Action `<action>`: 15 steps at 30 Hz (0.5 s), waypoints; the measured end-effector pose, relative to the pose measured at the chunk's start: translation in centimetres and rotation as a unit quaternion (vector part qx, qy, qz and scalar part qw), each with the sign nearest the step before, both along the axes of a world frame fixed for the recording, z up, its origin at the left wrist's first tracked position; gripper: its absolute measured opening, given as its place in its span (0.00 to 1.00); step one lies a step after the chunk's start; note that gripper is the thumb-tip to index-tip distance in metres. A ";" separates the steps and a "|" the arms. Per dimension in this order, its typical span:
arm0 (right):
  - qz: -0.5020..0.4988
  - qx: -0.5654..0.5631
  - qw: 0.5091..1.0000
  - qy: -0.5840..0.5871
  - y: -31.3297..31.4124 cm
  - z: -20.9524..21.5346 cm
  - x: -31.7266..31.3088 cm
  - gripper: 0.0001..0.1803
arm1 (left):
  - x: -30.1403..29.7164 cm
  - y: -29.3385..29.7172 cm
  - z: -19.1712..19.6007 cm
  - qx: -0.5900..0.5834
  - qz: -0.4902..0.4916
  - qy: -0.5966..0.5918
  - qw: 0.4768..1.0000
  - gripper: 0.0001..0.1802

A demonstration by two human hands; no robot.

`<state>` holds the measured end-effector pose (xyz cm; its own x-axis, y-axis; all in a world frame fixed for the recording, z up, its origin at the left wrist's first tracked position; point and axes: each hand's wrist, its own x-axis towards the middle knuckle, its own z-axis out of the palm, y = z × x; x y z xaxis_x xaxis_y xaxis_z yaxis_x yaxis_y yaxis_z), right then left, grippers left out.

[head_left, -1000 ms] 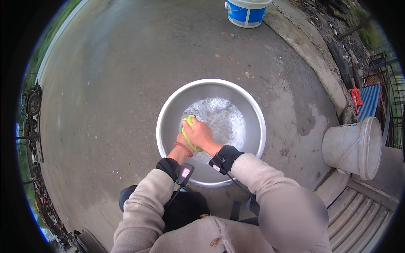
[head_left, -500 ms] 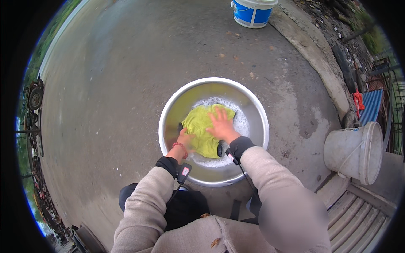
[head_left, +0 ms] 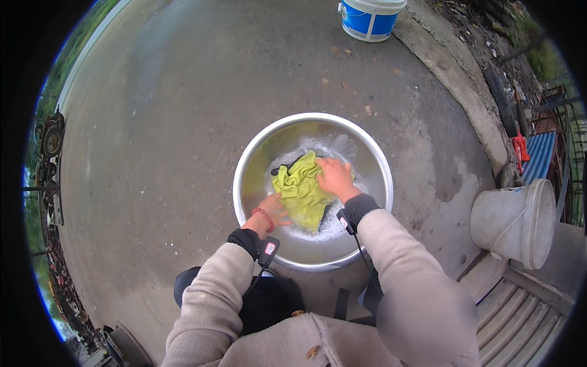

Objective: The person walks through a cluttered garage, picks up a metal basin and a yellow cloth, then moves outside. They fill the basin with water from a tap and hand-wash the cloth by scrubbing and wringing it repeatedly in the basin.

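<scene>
A wet yellow-green garment (head_left: 301,192) with dark trim lies crumpled in soapy water inside a wide metal basin (head_left: 243,160). My right hand (head_left: 336,178) is on the cloth's right side, its fingers curled over a bunched fold; the fingertips are partly hidden. At the cloth's lower left edge is my left hand (head_left: 273,211), fingers apart and holding nothing. White suds (head_left: 333,229) ring the cloth.
The basin stands on concrete ground (head_left: 171,153). A blue and white bucket (head_left: 370,21) stands at the far side. To the right, a dirty white bucket (head_left: 501,217) lies tilted beside a slatted bench (head_left: 520,318). A raised concrete edge (head_left: 455,79) runs along the right.
The garment has gone from spread out to bunched up. My right hand has moved slightly right and curled its fingers; my left hand has shifted slightly to the right.
</scene>
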<state>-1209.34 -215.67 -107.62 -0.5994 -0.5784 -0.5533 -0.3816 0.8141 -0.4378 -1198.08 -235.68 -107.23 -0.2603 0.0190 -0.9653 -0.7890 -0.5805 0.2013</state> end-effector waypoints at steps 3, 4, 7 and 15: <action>-0.286 -0.074 0.935 0.195 -1.0 -1.1 0.6 0.39 | -0.2 0.7 1.1 0.006 -0.015 -0.014 1.000 0.34; -0.219 -0.058 0.961 0.160 -1.3 -1.8 1.7 0.35 | -0.3 0.9 1.4 0.028 -0.007 0.005 1.000 0.35; -0.090 -0.136 0.986 0.028 -3.2 -3.1 5.2 0.25 | -0.2 0.8 1.2 0.048 0.023 0.002 0.999 0.37; -0.253 -0.490 0.817 -0.170 -10.2 4.6 9.1 0.16 | 1.4 -4.2 -7.8 0.084 0.000 0.261 0.962 0.23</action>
